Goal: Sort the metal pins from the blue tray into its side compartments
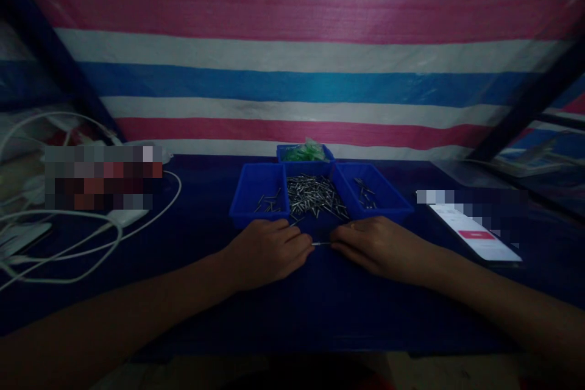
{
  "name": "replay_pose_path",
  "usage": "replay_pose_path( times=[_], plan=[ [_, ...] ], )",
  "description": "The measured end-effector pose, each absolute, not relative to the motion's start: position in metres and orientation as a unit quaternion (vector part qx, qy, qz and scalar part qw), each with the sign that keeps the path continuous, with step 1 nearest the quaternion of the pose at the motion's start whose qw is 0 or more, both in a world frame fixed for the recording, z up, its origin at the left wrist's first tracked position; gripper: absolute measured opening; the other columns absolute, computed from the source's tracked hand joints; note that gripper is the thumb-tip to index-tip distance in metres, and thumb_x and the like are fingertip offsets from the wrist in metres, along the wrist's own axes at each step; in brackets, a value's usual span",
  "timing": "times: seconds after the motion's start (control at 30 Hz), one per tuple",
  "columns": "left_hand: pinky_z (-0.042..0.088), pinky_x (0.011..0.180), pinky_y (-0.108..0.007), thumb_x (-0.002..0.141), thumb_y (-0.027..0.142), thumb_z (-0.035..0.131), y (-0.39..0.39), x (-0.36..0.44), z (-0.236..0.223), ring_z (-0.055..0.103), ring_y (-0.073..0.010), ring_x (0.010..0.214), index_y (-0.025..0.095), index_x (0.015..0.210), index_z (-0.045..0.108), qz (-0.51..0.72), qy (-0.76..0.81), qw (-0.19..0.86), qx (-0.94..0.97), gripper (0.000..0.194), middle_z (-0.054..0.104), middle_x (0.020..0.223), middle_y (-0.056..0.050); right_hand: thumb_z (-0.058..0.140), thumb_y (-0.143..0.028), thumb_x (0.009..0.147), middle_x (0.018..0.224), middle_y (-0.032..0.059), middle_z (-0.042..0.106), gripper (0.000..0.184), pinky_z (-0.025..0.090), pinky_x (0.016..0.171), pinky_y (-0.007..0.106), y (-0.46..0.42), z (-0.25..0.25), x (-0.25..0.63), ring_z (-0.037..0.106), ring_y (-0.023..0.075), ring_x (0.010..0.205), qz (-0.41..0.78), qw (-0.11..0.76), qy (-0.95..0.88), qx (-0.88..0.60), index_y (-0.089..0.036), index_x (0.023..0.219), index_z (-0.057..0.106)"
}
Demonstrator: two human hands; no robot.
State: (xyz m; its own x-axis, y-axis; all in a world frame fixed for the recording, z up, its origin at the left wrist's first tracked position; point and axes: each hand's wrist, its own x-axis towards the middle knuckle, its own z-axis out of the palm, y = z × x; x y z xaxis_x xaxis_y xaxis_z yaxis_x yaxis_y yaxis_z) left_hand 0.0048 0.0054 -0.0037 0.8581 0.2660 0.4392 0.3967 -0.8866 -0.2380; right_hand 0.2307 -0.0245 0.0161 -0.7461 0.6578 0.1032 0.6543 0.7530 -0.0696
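Note:
A thin metal pin (pixel 322 244) spans the small gap between my two hands, just above or on the dark blue tabletop. Its left end is pinched in the fingertips of my left hand (pixel 272 251), its right end in those of my right hand (pixel 375 246). Both hands are closed, and the fingers hide the pin's ends. Beyond them lies a heap of similar metal pins (pixel 313 194) between two blue bins. Several pins rest in the left bin (pixel 237 194), near my left hand, and several more in the right bin (pixel 388 192).
Behind the heap stands a third blue bin (pixel 280 153) with green plastic bags (pixel 307 150). White cables (pixel 121 237) loop over the left side of the table (pixel 315 323). A lit phone (pixel 487 247) lies at the right. A striped sheet (pixel 297 85) hangs behind.

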Motion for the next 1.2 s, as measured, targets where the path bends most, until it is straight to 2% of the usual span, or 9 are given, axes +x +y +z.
replay_pose_path(
  times=[0.2, 0.47, 0.77, 0.97, 1.2],
  plan=[
    [0.038, 0.05, -0.023, 0.088, 0.026, 0.036, 0.0045, 0.0053, -0.004, 0.053, -0.0125, 0.06, 0.017, 0.079, 0.056, -0.191, -0.189, 0.154, -0.951, 0.024, 0.058, 0.065, 0.001, 0.031, -0.024, 0.091, 0.065, 0.0014, 0.054, 0.023, 0.034, 0.054, 0.023, -0.0244, 0.0184, 0.2282, 0.049, 0.0101, 0.055, 0.003, 0.068, -0.929, -0.364, -0.015, 0.079, 0.049],
    [0.036, 0.048, -0.022, 0.088, 0.025, 0.034, 0.0037, 0.0052, -0.0043, 0.051, -0.0123, 0.055, 0.017, 0.069, 0.053, -0.186, -0.193, 0.151, -0.951, 0.028, 0.057, 0.061, 0.001, 0.033, -0.026, 0.091, 0.068, 0.0017, 0.054, 0.022, 0.036, 0.058, 0.023, -0.0229, 0.0166, 0.2304, 0.05, 0.011, 0.059, 0.003, 0.062, -0.936, -0.347, -0.015, 0.085, 0.052],
    [0.039, 0.051, -0.023, 0.088, 0.025, 0.036, 0.0049, 0.0038, -0.0046, 0.054, -0.0123, 0.06, 0.017, 0.081, 0.055, -0.182, -0.193, 0.142, -0.954, 0.021, 0.058, 0.066, 0.001, 0.031, -0.024, 0.091, 0.065, 0.0021, 0.054, 0.025, 0.035, 0.056, 0.023, -0.0246, 0.0183, 0.2284, 0.049, 0.0105, 0.057, 0.003, 0.067, -0.934, -0.351, -0.015, 0.079, 0.051],
    [0.039, 0.048, -0.023, 0.088, 0.024, 0.035, 0.005, 0.0055, -0.0028, 0.052, -0.0126, 0.055, 0.016, 0.071, 0.053, -0.181, -0.195, 0.146, -0.953, 0.026, 0.056, 0.061, 0.001, 0.029, -0.025, 0.091, 0.068, 0.0027, 0.055, 0.027, 0.036, 0.058, 0.024, -0.0246, 0.0175, 0.2292, 0.05, 0.0113, 0.06, 0.005, 0.056, -0.935, -0.349, -0.014, 0.082, 0.052],
    [0.044, 0.055, -0.021, 0.088, 0.021, 0.038, 0.0028, 0.005, -0.0002, 0.056, -0.0108, 0.066, 0.016, 0.089, 0.054, -0.22, -0.143, 0.137, -0.955, 0.017, 0.059, 0.078, 0.0, 0.034, -0.025, 0.09, 0.069, 0.0012, 0.053, 0.022, 0.036, 0.059, 0.023, -0.0238, 0.0137, 0.2297, 0.048, 0.0106, 0.062, 0.012, 0.056, -0.946, -0.32, -0.016, 0.081, 0.051]
  ],
)
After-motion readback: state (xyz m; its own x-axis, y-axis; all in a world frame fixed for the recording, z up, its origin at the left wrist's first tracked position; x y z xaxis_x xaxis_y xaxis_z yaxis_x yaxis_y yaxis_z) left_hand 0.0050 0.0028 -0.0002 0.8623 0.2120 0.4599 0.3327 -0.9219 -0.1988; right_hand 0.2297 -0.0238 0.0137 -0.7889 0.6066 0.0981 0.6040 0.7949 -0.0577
